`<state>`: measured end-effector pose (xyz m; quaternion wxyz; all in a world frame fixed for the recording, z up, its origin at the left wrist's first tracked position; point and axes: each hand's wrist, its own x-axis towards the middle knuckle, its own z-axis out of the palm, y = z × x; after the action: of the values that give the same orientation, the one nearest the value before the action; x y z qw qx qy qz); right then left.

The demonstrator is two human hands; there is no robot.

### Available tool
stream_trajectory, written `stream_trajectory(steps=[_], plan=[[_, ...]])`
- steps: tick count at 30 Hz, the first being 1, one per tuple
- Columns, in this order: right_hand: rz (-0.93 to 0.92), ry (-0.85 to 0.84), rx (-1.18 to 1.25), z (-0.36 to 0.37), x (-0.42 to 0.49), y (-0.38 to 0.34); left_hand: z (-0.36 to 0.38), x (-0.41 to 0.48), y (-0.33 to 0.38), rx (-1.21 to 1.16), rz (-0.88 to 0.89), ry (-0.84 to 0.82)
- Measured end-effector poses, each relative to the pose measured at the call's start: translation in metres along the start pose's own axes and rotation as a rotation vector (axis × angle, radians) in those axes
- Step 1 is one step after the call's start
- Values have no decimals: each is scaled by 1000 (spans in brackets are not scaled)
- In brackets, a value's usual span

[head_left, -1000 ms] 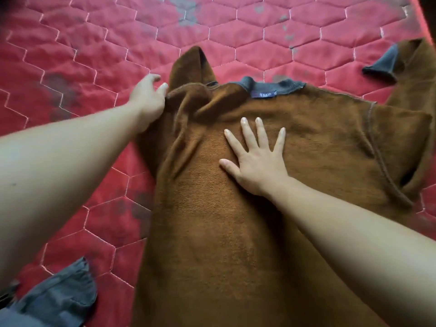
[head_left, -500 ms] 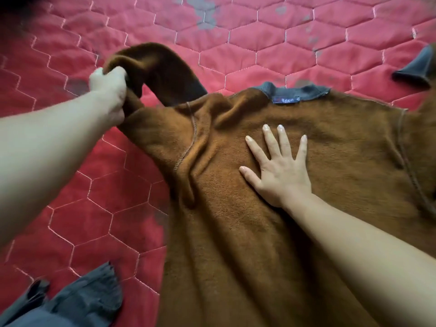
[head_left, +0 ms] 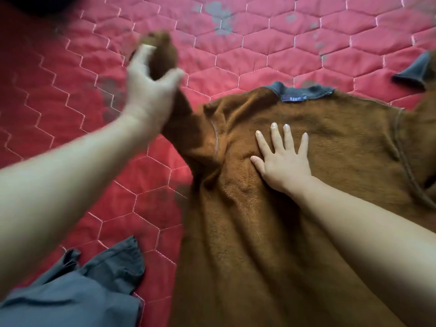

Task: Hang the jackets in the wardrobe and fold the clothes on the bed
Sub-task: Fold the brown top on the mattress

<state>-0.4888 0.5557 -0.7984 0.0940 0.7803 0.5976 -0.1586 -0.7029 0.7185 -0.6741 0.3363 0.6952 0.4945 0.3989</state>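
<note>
Two bare hands work on one brown fleece sweater (head_left: 271, 232), which lies spread on the red quilted bed cover (head_left: 271, 46) with its long axis running away from us: the hem end is toward us and cut off by the bottom edge, while the grey collar (head_left: 304, 89) with its blue label (head_left: 293, 98) points away. Our right hand (head_left: 283, 161) lies flat on the chest just below the collar, palm down, fingers straight and spread, holding nothing. Our left hand (head_left: 151, 93) has its grip closed round the sleeve (head_left: 166, 55) on that side, thumb and fingers curled about the brown cloth, and holds it raised, up and away from the shoulder; the sleeve's end bunches above the fingers. That hand and the sleeve are smeared by blur, so we cannot make out the cuff there. The other sleeve runs out of view at the right edge, with only its grey cuff (head_left: 412, 72) showing on the cover. Under our left forearm a crumpled grey garment (head_left: 82, 286) lies on the bed beside the sweater, cut off by the lower left corner; what kind it is we cannot tell.
</note>
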Motion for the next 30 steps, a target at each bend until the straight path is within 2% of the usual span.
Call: stream_trajectory(steps=[1, 2, 3, 4, 6, 7, 8, 9, 10, 11, 13, 14, 15, 17, 19, 21, 22, 24, 25, 27, 28, 30], plan=[[9, 13, 167, -11, -7, -5, 6, -23, 37, 32, 134, -80], [36, 49, 395, -24, -16, -10, 6, -51, 54, 107, 309, -240], [76, 83, 664, -36, -26, -13, 7, -80, 57, 195, 478, -397], [129, 39, 973, -46, -36, -14, 6, -113, 59, 305, 639, -511], [280, -295, 1568, -61, -57, -13, -4, -159, 34, 496, 718, -755], [391, -467, 1761, -63, -67, -10, -9, -179, 20, 539, 711, -841], [481, -577, 1849, -60, -76, -7, -15, -197, 12, 503, 658, -872], [523, -629, 1861, -55, -83, -5, -16, -212, 5, 393, 544, -845], [543, -624, 1800, -51, -90, -6, -16, -222, 5, 282, 340, -749], [512, -585, 1660, -49, -99, -8, -12, -229, 1, 173, 75, -599], [340, -503, 1225, -46, -117, -19, 2, -230, -3, 10, -498, -289], [277, -461, 1065, -44, -124, -25, 9, -226, -3, -72, -727, -211], [263, -450, 1010, -40, -129, -29, 16, -221, -8, -194, -874, -179], [267, -463, 994, -35, -139, -39, 28, -209, -15, -340, -970, -201], [256, -444, 891, -30, -146, -44, 34, -199, -17, -319, -950, -223], [233, -353, 751, -25, -160, -48, 38, -196, -18, -265, -917, -217], [193, -261, 651, -23, -171, -48, 40, -196, -19, -267, -908, -203], [-10, -80, 442, -18, -194, -45, 42, -196, -17, -314, -925, -177], [-117, -73, 398, -15, -202, -44, 41, -195, -17, -360, -938, -171], [-184, -154, 528, -13, -201, -41, 37, -187, -16, -458, -980, -184], [-117, -144, 707, -13, -189, -41, 37, -182, -17, -485, -997, -192], [149, -39, 1105, -16, -142, -43, 37, -171, -18, -498, -1032, -207]])
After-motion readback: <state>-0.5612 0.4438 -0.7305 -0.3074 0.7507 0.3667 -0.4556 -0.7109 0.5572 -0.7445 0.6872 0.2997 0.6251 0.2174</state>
